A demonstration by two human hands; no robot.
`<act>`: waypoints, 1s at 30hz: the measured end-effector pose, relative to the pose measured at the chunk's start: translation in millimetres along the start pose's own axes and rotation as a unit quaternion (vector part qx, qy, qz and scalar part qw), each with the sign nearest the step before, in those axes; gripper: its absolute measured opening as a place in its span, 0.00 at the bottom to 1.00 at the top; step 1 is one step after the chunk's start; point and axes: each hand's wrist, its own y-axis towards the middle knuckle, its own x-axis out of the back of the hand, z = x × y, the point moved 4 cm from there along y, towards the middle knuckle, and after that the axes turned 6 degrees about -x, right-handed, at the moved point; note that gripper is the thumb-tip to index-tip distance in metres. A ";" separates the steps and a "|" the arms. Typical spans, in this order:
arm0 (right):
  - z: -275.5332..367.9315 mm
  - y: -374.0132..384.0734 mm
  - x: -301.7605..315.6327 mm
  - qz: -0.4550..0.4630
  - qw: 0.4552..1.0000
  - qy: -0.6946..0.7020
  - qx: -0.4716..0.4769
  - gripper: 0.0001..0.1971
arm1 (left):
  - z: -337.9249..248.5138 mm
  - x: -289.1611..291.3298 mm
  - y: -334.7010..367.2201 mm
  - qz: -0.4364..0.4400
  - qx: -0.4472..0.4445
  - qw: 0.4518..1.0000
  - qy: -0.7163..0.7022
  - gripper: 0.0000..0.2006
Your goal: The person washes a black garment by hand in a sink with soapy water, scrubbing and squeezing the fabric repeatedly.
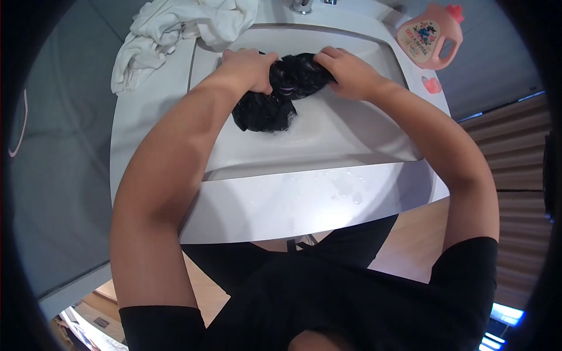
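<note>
A wet black cloth [266, 112], its kind of garment unclear, lies bunched in the white sink [351, 140], with some suds along its lower edge. My left hand [249, 70] is closed on the cloth's left part, thumb pointing down to the right. At the cloth's upper right end, my right hand [345, 71] grips it with curled fingers. Between the two hands the fabric is crumpled and shiny. My palms and some fingertips are hidden from view.
White fabric [170, 38] is heaped on the counter at the back left. A pink detergent bottle [430, 38] stands at the back right, with a small pink cap [431, 85] beside it. The faucet base [301, 6] is behind the sink. Water drops [348, 187] dot the front ledge.
</note>
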 end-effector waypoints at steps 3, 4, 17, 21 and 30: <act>4.1 -35.5 -26.1 -0.049 0.993 -0.019 0.105 0.32 | 1.2 -25.9 -2.0 0.024 0.021 0.998 0.057 0.36; 10.5 -43.6 -28.8 -0.071 0.983 -0.043 0.164 0.32 | 4.0 -25.3 -3.6 0.011 0.020 0.998 0.058 0.36; 30.4 44.1 -62.6 -0.163 0.959 -0.098 0.210 0.35 | 8.2 -6.2 3.3 0.013 -0.070 0.996 0.061 0.43; 26.6 66.0 -67.9 -0.222 0.941 -0.145 0.212 0.33 | 11.7 -2.2 3.8 -0.029 -0.032 0.997 0.063 0.41; 49.9 74.4 -30.9 -0.050 0.991 -0.094 0.087 0.17 | 14.0 -7.2 11.3 -0.064 0.039 0.996 0.046 0.41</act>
